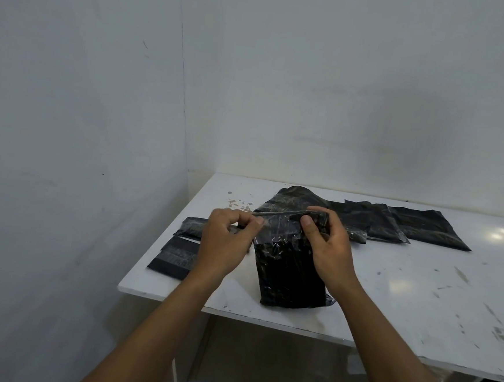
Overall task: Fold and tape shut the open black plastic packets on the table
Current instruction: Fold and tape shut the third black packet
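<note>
A black plastic packet [286,272] lies on the white table [402,293], its near end by the front edge and its top flap raised off the surface. My left hand [225,243] pinches the flap's left end between thumb and fingers. My right hand [327,248] grips the flap's right end, thumb on top. The flap's edge stretches between the two hands. Whether tape is on it I cannot tell.
Several flat black packets [393,223] lie spread behind, toward the back right. A stack of smaller black packets [176,254] sits at the table's left edge. Small scraps [237,203] lie near the back left. Walls close in on the left and behind.
</note>
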